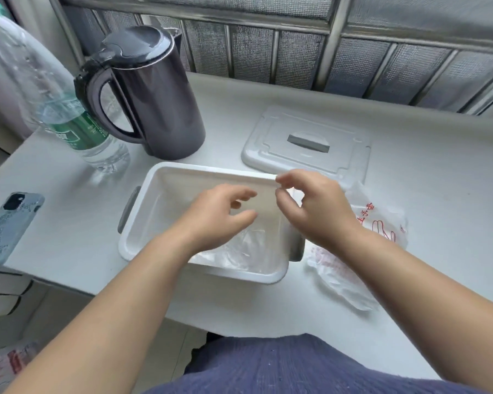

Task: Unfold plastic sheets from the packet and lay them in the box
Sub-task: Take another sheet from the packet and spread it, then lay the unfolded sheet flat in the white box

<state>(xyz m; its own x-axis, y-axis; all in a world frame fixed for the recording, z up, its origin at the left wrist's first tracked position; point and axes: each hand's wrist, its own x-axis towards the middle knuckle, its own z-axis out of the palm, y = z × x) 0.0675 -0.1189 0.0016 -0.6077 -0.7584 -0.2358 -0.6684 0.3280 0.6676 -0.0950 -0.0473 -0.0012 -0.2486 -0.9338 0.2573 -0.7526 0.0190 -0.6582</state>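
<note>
A white box (143,220) with grey handles stands on the table in front of me. Crumpled clear plastic sheets (248,251) lie in its near right corner. The packet (382,217), a thin white bag with red print, lies just right of the box. My right hand (313,211) hovers over the box's right edge, its thumb and fingertips pinching a thin clear sheet (294,194) that is barely visible. My left hand (219,220) hovers over the middle of the box, its fingers loosely curved and apart, with nothing clearly held.
The box's white lid (308,140) lies behind the box to the right. A dark electric kettle (154,92) and a clear water bottle (69,120) stand at the back left. A phone (9,226) lies near the table's left edge. A window grille runs behind.
</note>
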